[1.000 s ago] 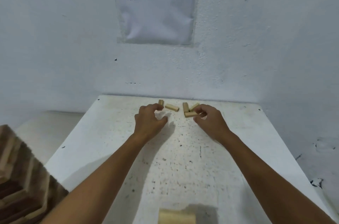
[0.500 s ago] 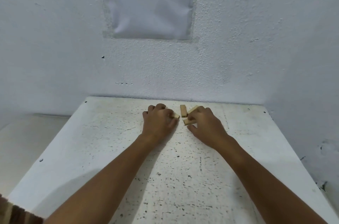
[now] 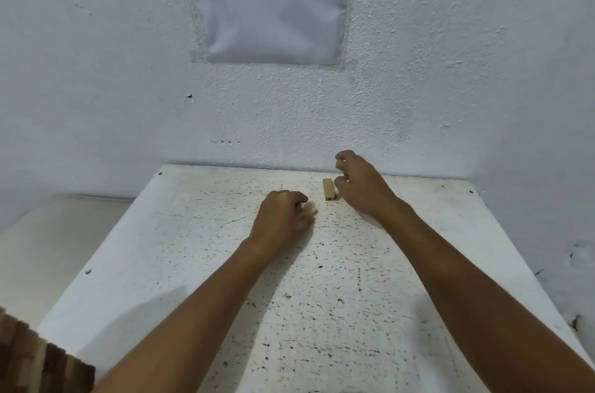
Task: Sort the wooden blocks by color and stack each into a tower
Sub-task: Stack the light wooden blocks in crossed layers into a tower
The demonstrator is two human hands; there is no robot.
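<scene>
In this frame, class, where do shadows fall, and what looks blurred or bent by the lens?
Head view: soft shadows fall left of both forearms on the table; the block in the left hand is motion-blurred, while the lying block beside the right hand is sharp; the wide lens splays the table edges.

Block (image 3: 328,189) on table (image 3: 193,231), between hands; stack (image 3: 29,360) apparently near-left.

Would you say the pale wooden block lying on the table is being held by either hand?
No: the pale wooden block lies flat on the white table, just left of the right hand, with no fingers around it.
</scene>
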